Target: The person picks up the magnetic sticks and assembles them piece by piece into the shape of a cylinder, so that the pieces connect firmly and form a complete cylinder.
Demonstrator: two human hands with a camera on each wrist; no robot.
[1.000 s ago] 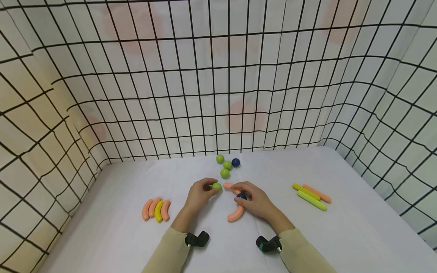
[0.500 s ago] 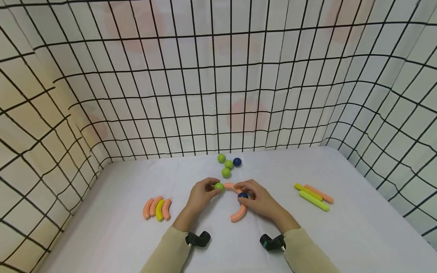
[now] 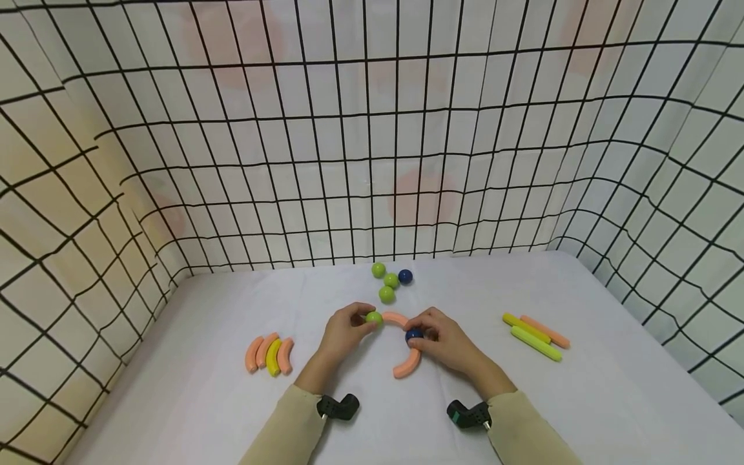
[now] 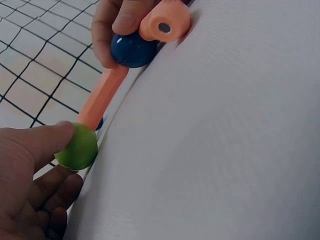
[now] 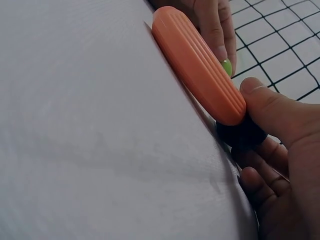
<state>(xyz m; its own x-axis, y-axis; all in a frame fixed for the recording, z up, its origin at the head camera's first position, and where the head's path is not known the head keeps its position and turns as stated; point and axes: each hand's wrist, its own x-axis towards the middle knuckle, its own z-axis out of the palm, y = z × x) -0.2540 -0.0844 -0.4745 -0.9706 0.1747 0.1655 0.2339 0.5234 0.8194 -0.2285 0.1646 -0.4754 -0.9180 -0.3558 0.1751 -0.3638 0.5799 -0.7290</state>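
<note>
in the middle of the frame my left hand (image 3: 343, 332) pinches the green ball (image 3: 374, 318) and my right hand (image 3: 444, 342) pinches the blue ball (image 3: 413, 334), so i should push gently along the orange curved stick (image 3: 398, 318).

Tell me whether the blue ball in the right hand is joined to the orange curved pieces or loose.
Joined: the blue ball sits between two orange curved pieces, touching both ends.
</note>
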